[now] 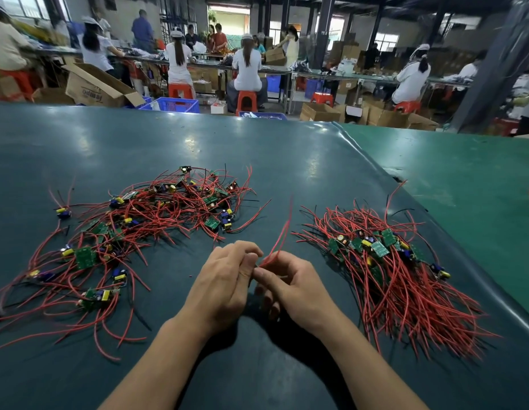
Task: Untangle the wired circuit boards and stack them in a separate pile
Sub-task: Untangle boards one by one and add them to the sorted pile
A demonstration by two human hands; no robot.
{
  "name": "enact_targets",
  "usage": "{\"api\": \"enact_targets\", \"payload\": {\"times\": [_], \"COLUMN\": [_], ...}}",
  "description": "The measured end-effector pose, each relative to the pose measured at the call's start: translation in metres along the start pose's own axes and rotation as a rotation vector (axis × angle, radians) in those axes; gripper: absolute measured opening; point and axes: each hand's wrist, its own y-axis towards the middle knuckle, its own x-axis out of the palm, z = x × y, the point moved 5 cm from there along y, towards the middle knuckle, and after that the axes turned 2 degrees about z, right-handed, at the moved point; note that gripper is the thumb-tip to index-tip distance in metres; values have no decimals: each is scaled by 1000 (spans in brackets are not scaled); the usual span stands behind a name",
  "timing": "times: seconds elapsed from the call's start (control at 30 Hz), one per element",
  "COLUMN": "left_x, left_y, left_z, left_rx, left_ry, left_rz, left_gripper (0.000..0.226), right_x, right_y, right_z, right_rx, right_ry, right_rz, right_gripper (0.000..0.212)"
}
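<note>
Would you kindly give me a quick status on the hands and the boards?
Left hand and right hand both pinching red wires. Tangled heap left, sorted pile right. Nothing in the way.

I see both bare forearms reaching in from the bottom edge and converging at the middle. My left hand lies back-up, its fingers curled inward with the tips bunched toward the right hand. My right hand sits just beside it, turned partly on its side, index finger and thumb drawn together at the base of thin red insulated wires that rise between the two hands. The left fingertips seem to pinch those same wires, though the contact point is hidden.
</note>
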Motion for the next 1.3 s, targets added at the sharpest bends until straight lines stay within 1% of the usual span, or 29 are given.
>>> {"api": "enact_targets", "payload": {"times": [0.07, 0.13, 0.17, 0.23, 0.3, 0.43, 0.47, 0.53, 0.57, 0.63, 0.7, 0.77, 0.83, 0.9, 0.93, 0.97, 1.0, 1.07, 1.1, 1.13, 1.17, 1.23, 1.3], "left_x": [0, -2, -4, -6, -7, -9, -9, -8, -6, -2, -3, -5, -7, -10, -12, -13, -13, -12, -11, -12, -13, -17, -18], "left_y": [1, 1, 1, 1, 1, 1, 1, 1, 1, 2, 2, 2, 2, 2, 2, 2, 3, 3, 4, 5, 6, 8, 8], "left_z": [0, 3, 5, 6, 7, 11, 11, 10, 9, 4, 0, 0, 1, 4, 5, 4, 4, 4, 4, 3, 1, -6, -15], "left_rx": [5, 40, 62, 96, 128, 173, 174, 141, 110, 18, -26, -31, -14, 43, 76, 109, 135, 156, 154, 140, 112, 34, -41], "left_ry": [5, -20, -47, -98, -107, -93, -82, -62, -60, -96, -139, -148, -148, -118, -94, -70, -53, 15, 86, 157, 203, 232, 269], "left_rz": [5, 15, 19, 22, 29, 72, 84, 92, 92, 100, 138, 149, 151, 173, 188, 202, 210, 215, 227, 248, 273, 320, 323], "left_gripper": [30, 32, 33, 26, 19, 18, 18, 17, 17, 20, 22, 24, 19, 12, 10, 10, 12, 30, 41, 45, 43, 38, 37], "right_x": [1, 3, 4, 6, 7, 4, 4, 3, 2, 0, 0, 1, 5, 12, 14, 15, 14, 9, 5, 2, -3, -15, -32], "right_y": [0, -1, -2, -3, -3, -2, -2, -2, -2, -2, -4, -5, -5, -5, -5, -5, -5, -3, -2, -2, -3, -5, -8], "right_z": [-1, -4, -5, -7, -8, -10, -11, -13, -14, -15, -16, -17, -15, -12, -11, -9, -7, -6, -6, -9, -12, -20, -30], "right_rx": [7, 49, 67, 85, 85, 78, 57, -23, -65, -114, -146, -172, -115, 22, 73, 89, 74, -38, -104, -162, -212, -300, -363], "right_ry": [1, 55, 76, 95, 99, 161, 192, 221, 201, 144, 134, 120, 175, 321, 349, 318, 255, 52, -54, -130, -165, -155, -12], "right_rz": [-33, -116, -162, -223, -232, -223, -202, -92, -18, 103, 157, 159, 82, -83, -152, -193, -199, -101, -15, 80, 179, 381, 579], "right_gripper": [16, 12, 14, 21, 27, 39, 38, 26, 23, 22, 24, 27, 30, 33, 32, 29, 23, 15, 17, 20, 23, 23, 16]}}
